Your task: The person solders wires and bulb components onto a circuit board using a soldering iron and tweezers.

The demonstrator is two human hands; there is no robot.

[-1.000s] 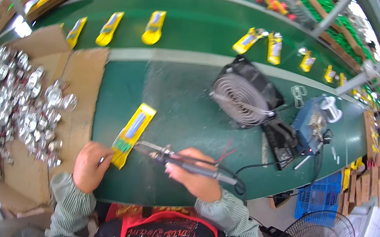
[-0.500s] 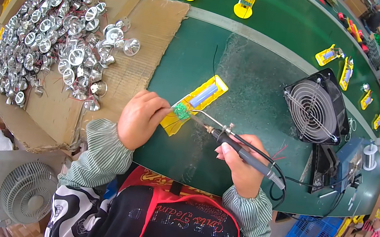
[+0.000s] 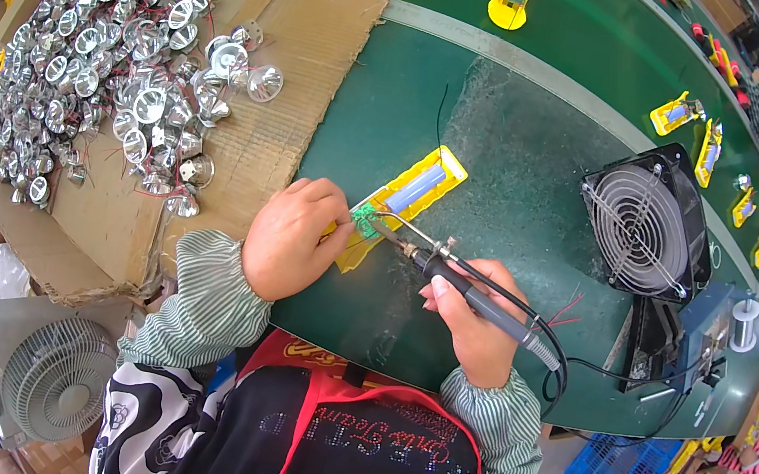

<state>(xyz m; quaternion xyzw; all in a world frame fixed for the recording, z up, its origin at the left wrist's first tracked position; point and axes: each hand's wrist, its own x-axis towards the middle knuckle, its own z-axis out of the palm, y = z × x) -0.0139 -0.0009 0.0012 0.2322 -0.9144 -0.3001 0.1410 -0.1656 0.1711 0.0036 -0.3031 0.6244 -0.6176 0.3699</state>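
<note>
Green worktop (image 3: 535,163) bore the yellow case (image 3: 418,208), battery (image 3: 417,191) in place, circuit board (image 3: 365,220) seemingly mid-soldering, reflectors (image 3: 150,107) unattached; right hand (image 3: 477,330) closed round the soldering iron (image 3: 481,304), left hand (image 3: 292,242) curled beside the board, hold unclear

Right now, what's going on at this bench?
A person works on a yellow housing that carries a blue cylinder and a green circuit board. The right hand grips a soldering iron, its tip at the board; contact can't be confirmed. The left hand is at the housing's left side; what its fingers pinch, if anything, is hidden. Silvery reflectors are heaped on cardboard to the left, and a black-framed fan stands to the right.
</note>
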